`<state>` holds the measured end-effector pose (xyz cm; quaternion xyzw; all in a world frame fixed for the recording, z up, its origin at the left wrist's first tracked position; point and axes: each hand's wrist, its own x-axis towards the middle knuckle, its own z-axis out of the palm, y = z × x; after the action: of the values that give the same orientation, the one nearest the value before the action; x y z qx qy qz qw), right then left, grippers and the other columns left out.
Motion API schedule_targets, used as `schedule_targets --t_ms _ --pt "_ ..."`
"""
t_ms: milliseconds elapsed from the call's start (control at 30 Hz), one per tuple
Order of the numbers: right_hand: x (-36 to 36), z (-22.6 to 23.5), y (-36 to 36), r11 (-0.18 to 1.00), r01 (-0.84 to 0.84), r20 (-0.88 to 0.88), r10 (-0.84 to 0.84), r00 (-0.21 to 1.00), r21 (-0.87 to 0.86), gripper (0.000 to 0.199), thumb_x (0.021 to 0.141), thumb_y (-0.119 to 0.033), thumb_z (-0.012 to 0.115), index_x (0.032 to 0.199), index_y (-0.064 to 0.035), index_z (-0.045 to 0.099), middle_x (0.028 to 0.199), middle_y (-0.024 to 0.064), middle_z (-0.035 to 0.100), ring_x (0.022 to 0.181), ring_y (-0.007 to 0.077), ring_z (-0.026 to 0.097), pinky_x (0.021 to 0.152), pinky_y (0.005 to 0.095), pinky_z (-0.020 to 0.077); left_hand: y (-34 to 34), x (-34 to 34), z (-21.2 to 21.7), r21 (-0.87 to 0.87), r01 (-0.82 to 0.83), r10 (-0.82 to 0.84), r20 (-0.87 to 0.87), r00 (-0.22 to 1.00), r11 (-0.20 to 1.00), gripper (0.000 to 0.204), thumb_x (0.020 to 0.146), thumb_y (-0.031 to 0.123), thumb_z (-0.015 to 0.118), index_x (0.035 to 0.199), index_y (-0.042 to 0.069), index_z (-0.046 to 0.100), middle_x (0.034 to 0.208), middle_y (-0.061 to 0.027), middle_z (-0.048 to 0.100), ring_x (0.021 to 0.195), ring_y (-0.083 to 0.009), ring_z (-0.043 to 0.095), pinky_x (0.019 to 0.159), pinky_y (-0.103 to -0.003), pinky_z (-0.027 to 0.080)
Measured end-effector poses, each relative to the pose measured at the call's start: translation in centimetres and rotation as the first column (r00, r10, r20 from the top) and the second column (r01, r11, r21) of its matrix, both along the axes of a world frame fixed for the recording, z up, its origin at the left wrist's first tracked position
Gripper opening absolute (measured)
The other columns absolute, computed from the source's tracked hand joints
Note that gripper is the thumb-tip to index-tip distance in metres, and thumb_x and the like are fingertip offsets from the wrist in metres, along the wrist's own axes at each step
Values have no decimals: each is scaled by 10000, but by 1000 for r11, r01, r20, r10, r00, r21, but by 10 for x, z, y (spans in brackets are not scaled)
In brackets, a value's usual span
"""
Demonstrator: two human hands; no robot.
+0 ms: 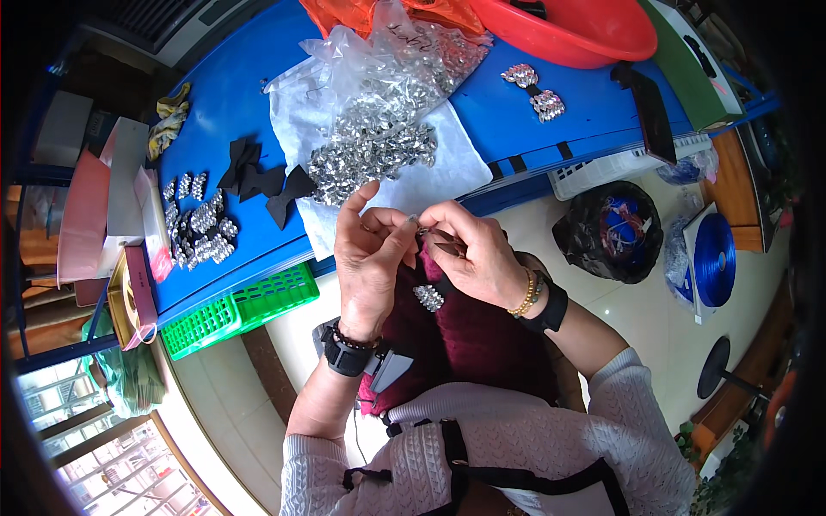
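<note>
My left hand (pixel 368 258) and my right hand (pixel 469 251) meet over my lap, fingertips pinched together on a small black bow piece (pixel 428 243) with silver rhinestones. A finished rhinestone cluster (pixel 428 297) hangs just below it against my dark red garment (pixel 465 335). A heap of loose silver rhinestones (pixel 370 146) lies on white plastic on the blue table (pixel 224 103), right above my hands. Plain black bows (pixel 262 182) sit to the left of the heap.
Finished rhinestone bows (pixel 200 225) lie at the table's left, another pair (pixel 535 90) at the right. A red basin (pixel 568 30) stands at the back. A green basket (pixel 241 311) and a white basket (pixel 602 172) sit under the table. A black bag (pixel 607 232) rests on the floor.
</note>
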<state>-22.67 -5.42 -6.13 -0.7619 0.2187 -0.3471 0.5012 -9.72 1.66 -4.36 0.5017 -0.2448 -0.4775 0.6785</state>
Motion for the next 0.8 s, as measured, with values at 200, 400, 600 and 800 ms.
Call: schedule_targets --t_ms 200,400,600,800 --pt "5 3 2 990 31 66 -40 997 136 190 788 75 529 953 -9 483 574 12 484 498 41 403 466 202 338 -1 -9 -7 -77 -16 36 264 964 997 598 788 -136 516 1312 48 293 849 -63 547 699 -98 549 603 -217 467" --pt "0 6 -6 998 -40 -39 41 998 45 147 800 58 536 926 -14 509 632 28 539 523 56 433 507 209 380 5 -9 -13 -111 55 16 555 832 992 655 763 -171 496 1336 44 263 871 -65 541 764 -107 569 682 -228 477" --pt "-1 14 -7 981 78 77 -65 995 -179 79 834 -1 551 896 -16 505 725 53 576 609 60 496 532 217 403 9 -12 -18 -42 93 -47 626 779 995 612 753 -153 531 1296 28 316 818 -50 537 702 -95 562 623 -209 461" --pt "-2 10 0 970 26 225 -82 971 240 46 882 -42 516 872 -9 486 706 43 569 618 58 521 536 203 412 8 15 2 54 -23 -25 751 660 998 376 744 -107 588 1097 -2 512 770 -51 548 655 -110 569 583 -220 455"
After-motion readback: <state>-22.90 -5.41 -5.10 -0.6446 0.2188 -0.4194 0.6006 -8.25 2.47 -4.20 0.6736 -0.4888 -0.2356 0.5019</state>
